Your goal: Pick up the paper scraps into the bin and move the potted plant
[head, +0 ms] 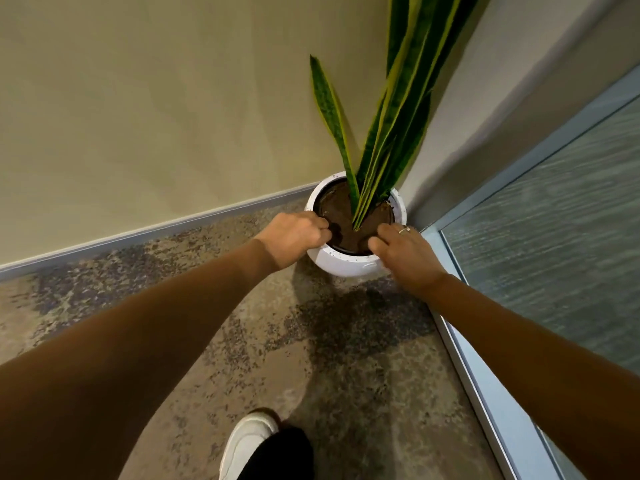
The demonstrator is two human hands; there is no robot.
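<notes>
A potted plant with long green, yellow-edged leaves [391,133] stands in a round white pot [343,263] in the corner of the room. Brown soil fills the pot. My left hand [294,235] grips the pot's left rim, fingers curled over the edge into the pot. My right hand [403,252], with a ring on one finger, grips the right rim the same way. The pot rests on the carpet. No paper scraps or bin are in view.
A beige wall [156,116] with a grey skirting [138,235] runs behind and to the left. A frosted glass panel [561,237] in a pale frame closes the right side. Mottled carpet [311,358] lies underfoot, with my white shoe [247,441] near the bottom.
</notes>
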